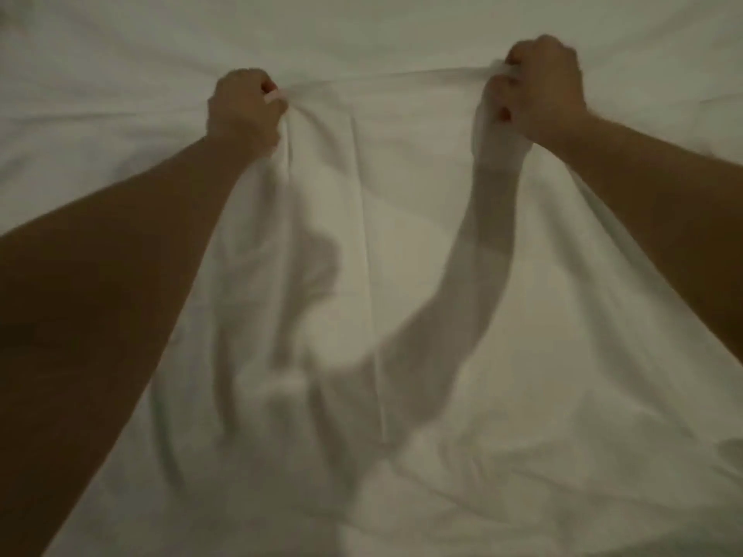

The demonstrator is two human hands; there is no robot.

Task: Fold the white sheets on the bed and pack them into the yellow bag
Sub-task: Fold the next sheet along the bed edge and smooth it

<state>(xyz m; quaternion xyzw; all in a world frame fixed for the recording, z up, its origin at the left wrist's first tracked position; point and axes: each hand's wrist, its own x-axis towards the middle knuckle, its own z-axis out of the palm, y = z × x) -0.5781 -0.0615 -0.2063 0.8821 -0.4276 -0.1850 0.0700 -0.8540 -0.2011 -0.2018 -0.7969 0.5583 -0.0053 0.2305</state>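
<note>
White cotton-like cloth fills nearly everything I can see from the head camera. I have the thin white sheet (402, 243) held up by its far edge, and that edge runs taut between my two hands (245, 108), from about ten o'clock to about one o'clock in the view. My left hand is closed in a fist round a bunched corner of the sheet, knuckles up, with a small tuft of fabric poking out between thumb and forefinger. My right hand (542, 80) sits a little higher and farther out, at one o'clock, and its fingers are curled tight round the other gathered corner; I can see the cloth squeezed between the fingertips and the palm. Both bare forearms reach in from the lower corners, the left from eight o'clock, the right from three o'clock.

From the held edge the sheet hangs toward me and spreads down to six o'clock in long soft folds, with one straight crease running down its middle. A shadow of my right arm falls across the fabric just inside that arm. The lower part of the sheet lies rumpled against the white covered bed (120, 54) beneath it, and the picture there is blurred, so I cannot tell where the sheet ends and the bed linen begins. Beyond my hands, from nine to three o'clock across the top, the bed surface lies flat with shallow wrinkles radiating from the pulled edge.
</note>
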